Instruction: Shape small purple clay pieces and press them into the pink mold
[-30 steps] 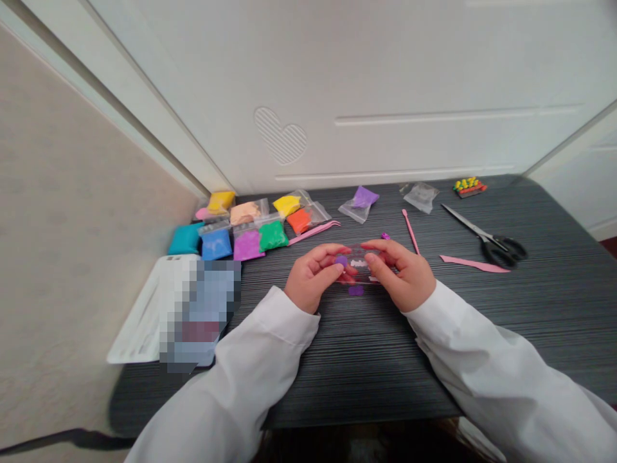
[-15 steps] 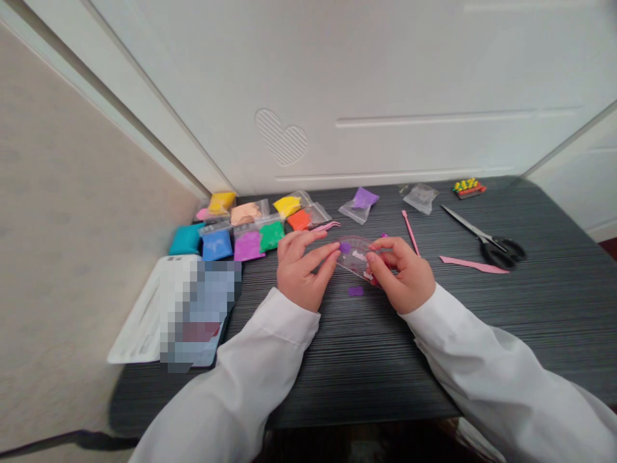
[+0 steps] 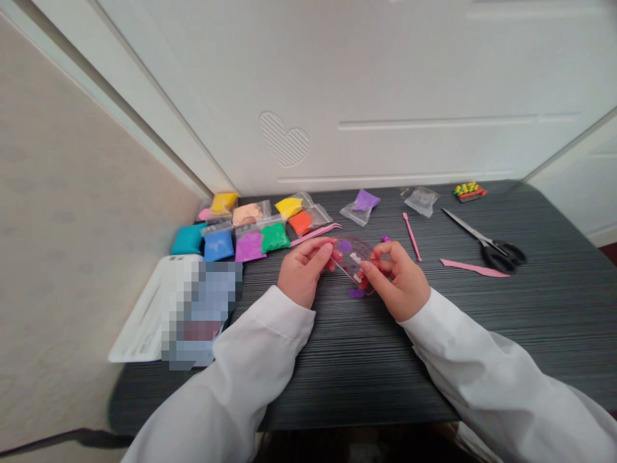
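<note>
Over the middle of the table, a clear protractor (image 3: 364,246) with pinkish markings is held between both hands. My left hand (image 3: 304,271) pinches its left end between thumb and fingers. At the other end, my right hand (image 3: 399,278) grips it with thumb and fingertips. White printed shapes show on the protractor. A purple piece (image 3: 345,246) shows on or through it; I cannot tell which. Another small flat purple piece (image 3: 357,293) lies just below its lower edge, on the table.
Bagged clay, such as the blue packet (image 3: 218,245) and green packet (image 3: 274,237), lies at the left, beside pink tweezers (image 3: 315,234). Rightward lie a pink stick tool (image 3: 411,236), a pink knife (image 3: 475,268), black-handled scissors (image 3: 501,253) and a colourful clay model (image 3: 469,191).
The protractor has tilted, its straight edge now steeper. My left hand has closed more around its end, and my right hand has shifted slightly left and down.
</note>
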A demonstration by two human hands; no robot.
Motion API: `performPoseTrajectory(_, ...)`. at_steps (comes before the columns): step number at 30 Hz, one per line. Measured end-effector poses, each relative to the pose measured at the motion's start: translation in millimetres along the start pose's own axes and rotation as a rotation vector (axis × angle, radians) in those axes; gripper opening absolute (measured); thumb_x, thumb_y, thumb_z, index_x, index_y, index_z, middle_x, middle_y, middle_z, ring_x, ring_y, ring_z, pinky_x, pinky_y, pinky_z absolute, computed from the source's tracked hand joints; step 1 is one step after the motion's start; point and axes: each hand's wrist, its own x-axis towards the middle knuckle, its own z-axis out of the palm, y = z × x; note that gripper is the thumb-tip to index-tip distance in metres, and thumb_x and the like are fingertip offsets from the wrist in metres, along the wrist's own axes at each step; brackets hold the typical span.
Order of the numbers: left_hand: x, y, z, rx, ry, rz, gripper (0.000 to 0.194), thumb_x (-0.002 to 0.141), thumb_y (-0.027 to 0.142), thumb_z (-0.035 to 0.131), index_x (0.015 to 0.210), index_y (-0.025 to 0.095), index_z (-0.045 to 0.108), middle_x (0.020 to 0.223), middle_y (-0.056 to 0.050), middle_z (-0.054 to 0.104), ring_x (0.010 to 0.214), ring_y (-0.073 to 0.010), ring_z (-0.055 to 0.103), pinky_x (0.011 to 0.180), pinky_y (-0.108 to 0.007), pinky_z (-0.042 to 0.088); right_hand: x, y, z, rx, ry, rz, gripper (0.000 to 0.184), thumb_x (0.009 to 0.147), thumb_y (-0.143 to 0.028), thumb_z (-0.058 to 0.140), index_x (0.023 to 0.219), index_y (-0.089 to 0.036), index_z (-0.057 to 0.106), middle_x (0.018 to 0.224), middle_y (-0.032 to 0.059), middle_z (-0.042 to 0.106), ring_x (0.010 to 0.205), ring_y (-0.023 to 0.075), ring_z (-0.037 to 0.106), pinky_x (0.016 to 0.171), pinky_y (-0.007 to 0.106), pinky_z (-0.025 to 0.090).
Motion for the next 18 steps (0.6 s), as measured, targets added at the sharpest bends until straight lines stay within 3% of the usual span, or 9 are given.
performPoseTrajectory(3, -2.7, 3.1, 3.3, -0.173, -0.066, -0.132, 0.016, 0.069, 0.024, 0.059, 0.082, 0.015, 0.059, 0.070, -0.002, 0.062, 0.060, -0.0107, 0.057, 0.052, -0.021, 0.042, -0.5, -0.3, 1.8, -0.011, -0.008, 0.004, 0.020, 0.076, -0.037, 0.047, 0.082, -0.022, 0.036, 0.062, -0.0032, 0.062, 0.050, 0.0104, 0.056, 0.051, 0.024, 0.043)
performPoseTrajectory(7, -5.8, 4.5, 6.4, -0.223, -0.178, -0.263, 0.016, 0.067, 0.020, 0.061, 0.081, 0.012, 0.057, 0.071, -0.003, 0.063, 0.066, -0.0125, 0.059, 0.061, -0.025, 0.046, 3.3, -2.2, -5.6, -0.088, 0.008, -0.037, 0.018, 0.080, -0.039, 0.040, 0.083, -0.021, 0.040, 0.057, -0.0042, 0.059, 0.048, 0.0095, 0.053, 0.051, 0.023, 0.041)
performPoseTrajectory(9, -5.2, 4.7, 5.9, -0.225, -0.184, -0.274, 0.013, 0.069, 0.020, 0.059, 0.078, 0.011, 0.055, 0.068, -0.003, 0.062, 0.065, -0.0118, 0.059, 0.062, -0.025, 0.047, 10.4, -0.6, -19.2, -0.288, 0.074, -0.113, 0.022, 0.081, -0.039, 0.037, 0.081, -0.020, 0.047, 0.063, -0.0006, 0.060, 0.057, 0.0108, 0.054, 0.058, 0.024, 0.040)
performPoseTrajectory(11, -3.6, 5.8, 4.6, -0.233, -0.159, -0.268, 0.012, 0.071, 0.022, 0.057, 0.077, 0.013, 0.052, 0.066, -0.001, 0.061, 0.061, -0.0115, 0.059, 0.058, -0.025, 0.048, 20.1, 5.5, -37.0, -0.650, 0.205, -0.149, 0.027, 0.079, -0.041, 0.039, 0.079, -0.019, 0.055, 0.073, 0.0047, 0.060, 0.070, 0.0162, 0.053, 0.065, 0.029, 0.038)
performPoseTrajectory(14, -1.7, 8.7, 3.4, -0.245, -0.155, -0.292, 0.015, 0.072, 0.026, 0.055, 0.078, 0.015, 0.047, 0.064, 0.002, 0.058, 0.053, -0.0136, 0.060, 0.044, -0.024, 0.047, 32.8, 20.7, -59.1, -1.041, 0.346, -0.002, 0.031, 0.074, -0.042, 0.045, 0.085, -0.018, 0.060, 0.087, 0.0105, 0.059, 0.082, 0.0236, 0.051, 0.068, 0.036, 0.036)
performPoseTrajectory(18, -2.7, 10.6, 4.9, -0.231, -0.190, -0.335, 0.020, 0.072, 0.032, 0.051, 0.082, 0.019, 0.041, 0.062, 0.002, 0.059, 0.040, -0.0154, 0.056, 0.028, -0.021, 0.038, 38.6, 35.5, -67.6, -1.179, 0.330, 0.159, 0.027, 0.070, -0.042, 0.048, 0.076, -0.021, 0.062, 0.083, 0.0079, 0.060, 0.078, 0.0237, 0.052, 0.063, 0.035, 0.036)
